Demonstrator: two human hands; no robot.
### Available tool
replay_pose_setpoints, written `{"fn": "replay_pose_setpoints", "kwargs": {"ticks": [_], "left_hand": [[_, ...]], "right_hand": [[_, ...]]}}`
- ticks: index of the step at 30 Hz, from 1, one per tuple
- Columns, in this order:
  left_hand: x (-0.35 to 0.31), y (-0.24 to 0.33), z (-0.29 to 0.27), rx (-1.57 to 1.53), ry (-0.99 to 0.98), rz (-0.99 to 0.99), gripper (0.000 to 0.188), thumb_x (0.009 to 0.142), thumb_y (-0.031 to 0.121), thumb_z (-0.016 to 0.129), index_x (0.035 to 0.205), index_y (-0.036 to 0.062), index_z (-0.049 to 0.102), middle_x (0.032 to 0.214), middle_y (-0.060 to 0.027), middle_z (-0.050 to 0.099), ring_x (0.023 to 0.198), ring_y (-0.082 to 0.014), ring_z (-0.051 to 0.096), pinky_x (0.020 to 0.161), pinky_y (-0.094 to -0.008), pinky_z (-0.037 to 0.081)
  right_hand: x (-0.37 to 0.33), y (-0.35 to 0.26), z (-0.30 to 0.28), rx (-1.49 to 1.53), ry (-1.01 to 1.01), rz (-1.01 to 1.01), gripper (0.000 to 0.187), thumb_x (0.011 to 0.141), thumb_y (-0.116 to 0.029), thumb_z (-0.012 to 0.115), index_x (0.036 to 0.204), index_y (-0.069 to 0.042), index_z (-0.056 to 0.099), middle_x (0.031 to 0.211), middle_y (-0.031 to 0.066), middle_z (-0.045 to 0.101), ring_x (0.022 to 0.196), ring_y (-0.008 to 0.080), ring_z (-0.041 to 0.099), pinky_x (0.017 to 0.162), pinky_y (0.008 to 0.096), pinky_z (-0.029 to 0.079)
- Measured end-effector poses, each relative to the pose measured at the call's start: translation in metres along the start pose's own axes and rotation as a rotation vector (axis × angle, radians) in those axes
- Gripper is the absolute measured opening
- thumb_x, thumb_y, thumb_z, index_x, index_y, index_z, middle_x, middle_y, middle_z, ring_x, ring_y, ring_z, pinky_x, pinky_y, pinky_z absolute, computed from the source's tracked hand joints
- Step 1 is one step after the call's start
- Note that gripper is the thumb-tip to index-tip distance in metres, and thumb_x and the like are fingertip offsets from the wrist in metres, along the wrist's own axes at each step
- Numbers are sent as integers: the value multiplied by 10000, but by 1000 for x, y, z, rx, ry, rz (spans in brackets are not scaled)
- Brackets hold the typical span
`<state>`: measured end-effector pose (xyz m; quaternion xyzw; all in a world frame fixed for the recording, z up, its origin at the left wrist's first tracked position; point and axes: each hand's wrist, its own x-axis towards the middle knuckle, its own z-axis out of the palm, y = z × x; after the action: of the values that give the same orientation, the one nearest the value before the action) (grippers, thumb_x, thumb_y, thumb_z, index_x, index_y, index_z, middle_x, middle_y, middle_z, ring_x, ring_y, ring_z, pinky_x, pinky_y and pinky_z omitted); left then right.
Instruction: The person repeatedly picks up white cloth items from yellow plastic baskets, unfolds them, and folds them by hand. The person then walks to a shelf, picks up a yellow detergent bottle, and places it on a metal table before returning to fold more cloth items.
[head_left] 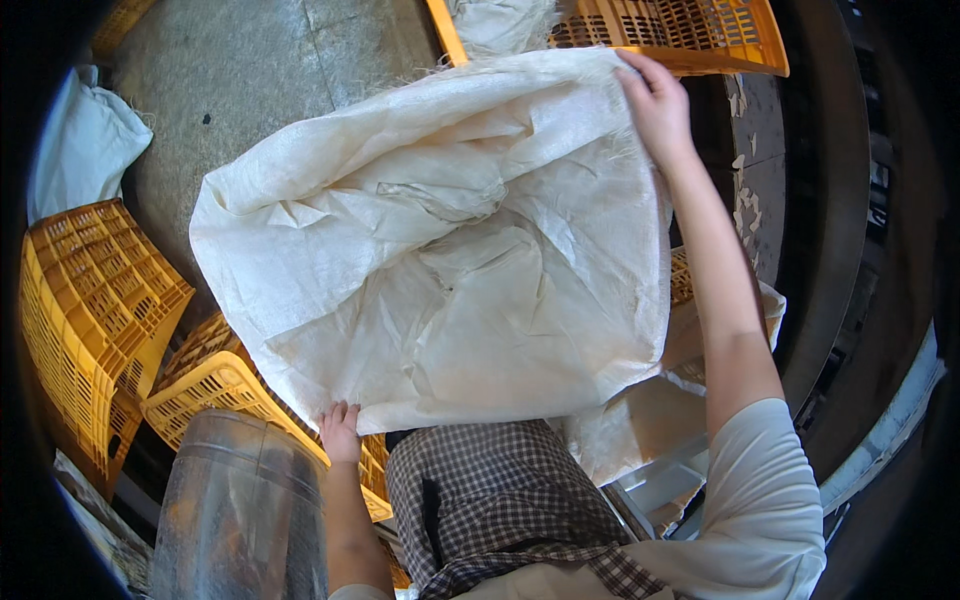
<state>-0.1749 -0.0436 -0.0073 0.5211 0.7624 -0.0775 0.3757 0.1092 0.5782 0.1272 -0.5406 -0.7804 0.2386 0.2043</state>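
A large white woven sack [560,320] is spread wide in front of me, its mouth facing up and its creased inside showing. My right hand [655,105] grips the frayed far right part of the rim, the arm stretched out. At the near left, my left hand [340,430] has its fingers closed over the sack's near edge. The rim is folded outward along the far left side. Loose threads hang along the far edge. The sack's underside is hidden from me.
Yellow plastic crates stand at the left [100,320], near left [225,385] and far right [700,40]. A dull metal drum [240,500] is at my lower left. Another white sack [85,145] lies at the far left. Concrete floor [240,90] shows beyond; dark machinery lines the right.
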Motion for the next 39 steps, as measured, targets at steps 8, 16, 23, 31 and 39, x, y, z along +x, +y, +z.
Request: {"fn": "replay_pose_setpoints", "kwargs": {"ticks": [8,16,23,31,39], "left_hand": [[-2,-9,5,-2,-54,77,322,830,174,475,1119,156,615,1211,-109,573,1161,-280,498,1036,-478,305],[-6,-1,-24,-56,-153,83,403,785,230,583,1183,169,586,1254,-111,554,1220,-313,459,1066,-469,289],[105,102,-143,-363,50,428,606,703,233,705,1265,109,514,1337,-119,476,1249,-307,435,1025,-448,357],[319,63,-106,359,23,93,542,917,402,496,1387,155,387,1459,-168,311,1327,-283,347,997,-474,389],[255,3,-137,54,191,506,199,781,89,562,975,53,589,914,-138,606,868,-342,569,800,-432,464]], "right_hand": [[30,77,0,944,-238,529,245,946,-227,510,1025,-30,632,941,47,651,823,139,611,749,286,498],[-18,180,-6,758,-42,814,268,938,-242,509,1064,-28,612,983,89,631,879,197,609,784,337,510],[-138,20,-40,150,337,-15,108,876,-81,563,943,-14,510,910,68,527,815,166,509,759,303,429],[-299,58,89,-812,-1143,243,484,850,-415,564,1240,-130,540,1356,146,445,1321,341,317,986,658,261],[-253,57,69,-333,-737,139,454,781,-214,632,1208,-90,540,1331,129,470,1261,333,396,1026,502,302]]}}
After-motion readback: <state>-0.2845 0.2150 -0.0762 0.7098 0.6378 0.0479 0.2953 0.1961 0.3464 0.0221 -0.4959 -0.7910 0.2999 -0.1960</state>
